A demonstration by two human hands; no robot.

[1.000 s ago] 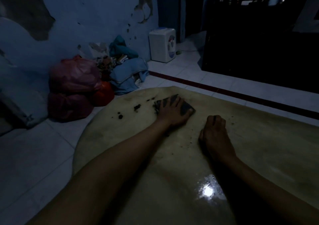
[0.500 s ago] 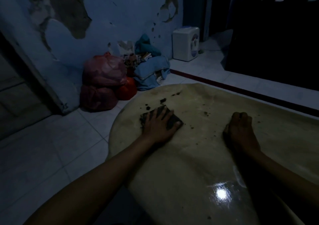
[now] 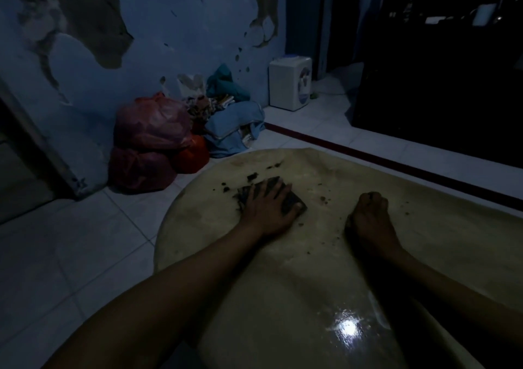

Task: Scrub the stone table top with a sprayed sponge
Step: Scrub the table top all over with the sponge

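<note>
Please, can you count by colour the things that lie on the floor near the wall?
Red or pink bags: 3
Blue cloth bundle: 1
Teal cloth: 1
White box appliance: 1
Total: 6

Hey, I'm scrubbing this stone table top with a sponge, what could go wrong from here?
1. Dark crumbs lie beyond the sponge near the table edge; strokes that way would likely push them onto the floor.
2. The left hand presses the sponge close to that rounded edge, so it may slip off.
3. The surface shines wet by the glare; the right hand propped on it might slide.
</note>
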